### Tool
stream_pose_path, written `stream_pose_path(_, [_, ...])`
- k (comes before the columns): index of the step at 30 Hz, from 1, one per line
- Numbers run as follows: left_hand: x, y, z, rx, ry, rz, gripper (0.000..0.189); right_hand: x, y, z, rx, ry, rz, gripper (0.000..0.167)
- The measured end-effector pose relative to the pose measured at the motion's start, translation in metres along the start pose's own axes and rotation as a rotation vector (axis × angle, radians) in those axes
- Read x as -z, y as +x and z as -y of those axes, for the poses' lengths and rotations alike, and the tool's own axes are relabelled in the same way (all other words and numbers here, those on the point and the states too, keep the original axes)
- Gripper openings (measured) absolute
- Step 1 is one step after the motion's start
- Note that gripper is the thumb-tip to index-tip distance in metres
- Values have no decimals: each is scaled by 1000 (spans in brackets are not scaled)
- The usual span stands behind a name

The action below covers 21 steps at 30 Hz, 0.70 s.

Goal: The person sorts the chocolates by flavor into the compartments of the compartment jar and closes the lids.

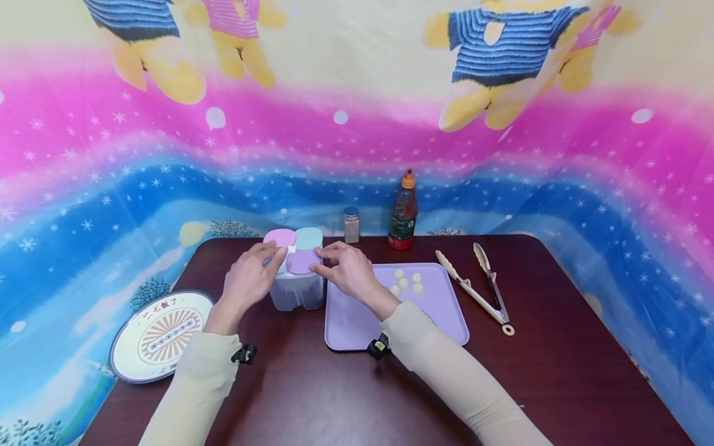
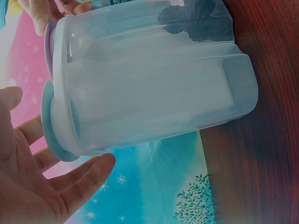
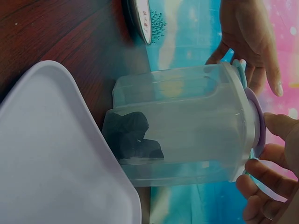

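Note:
A translucent plastic storage box [image 1: 298, 292] stands upright, topped by several rounded lids. These include a pink lid [image 1: 279, 237], a teal lid [image 1: 308, 238] and a purple lid [image 1: 302, 261]; a pale blue one is partly covered. Dark pieces [image 3: 133, 137] lie inside at the bottom of one compartment. My right hand [image 1: 350, 269] grips the purple lid's edge, thumb on top and fingers by the box rim. Over the left side of the lids is my left hand [image 1: 251, 279], its fingers spread and loosely bent; in the left wrist view its thumb is apart from the box.
Right of the box lies a purple tray [image 1: 390, 322] holding several small white balls [image 1: 403, 283]. Tongs [image 1: 480, 297] lie spread farther right. A sauce bottle [image 1: 403, 214] and a small shaker jar [image 1: 351, 226] stand at the back. A patterned plate [image 1: 134, 341] sits at the left edge.

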State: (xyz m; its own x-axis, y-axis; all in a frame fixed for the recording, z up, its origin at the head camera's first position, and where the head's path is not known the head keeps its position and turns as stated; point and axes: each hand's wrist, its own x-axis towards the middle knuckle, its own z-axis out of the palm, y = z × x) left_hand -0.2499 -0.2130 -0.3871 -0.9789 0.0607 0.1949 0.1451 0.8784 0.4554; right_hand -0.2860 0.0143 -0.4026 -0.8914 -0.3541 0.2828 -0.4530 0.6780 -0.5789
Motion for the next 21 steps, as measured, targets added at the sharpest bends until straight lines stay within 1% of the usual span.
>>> stream_pose_path(11, [1,2,0,-5,1,-8,65,0,0,1,-4,-17,0,46])
stream_pose_path(16, [1,0,0,-10,14,24,59,3,0,4,-20,-51,25,47])
stream_pose_path(21, [3,-2,-1,-26,73,63,61,6,-1,4,-6,-64,38,47])
